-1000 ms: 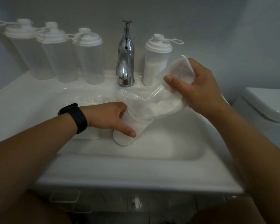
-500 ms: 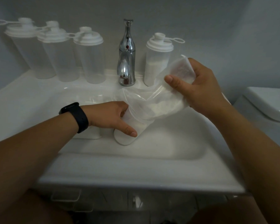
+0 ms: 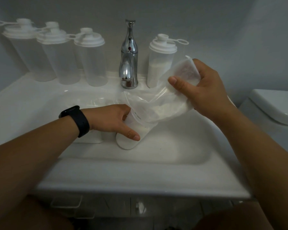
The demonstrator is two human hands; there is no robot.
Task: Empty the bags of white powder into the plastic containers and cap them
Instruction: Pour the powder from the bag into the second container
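Head view: left hand (image 3: 113, 121) grips open container (image 3: 131, 135) in the sink (image 3: 173, 171) to steady it, while right hand (image 3: 204, 87) pinches the raised bag (image 3: 160, 105), tipping powder down.

Dim, greyish light throughout. Plain grey wall (image 3: 206, 17) across the top of the frame. White sink (image 3: 140, 176) filling the middle, chrome tap (image 3: 129, 63) at upper centre. White toilet (image 3: 276, 107) at the right edge. Dark cabinet (image 3: 131, 211) along the bottom, under the sink.
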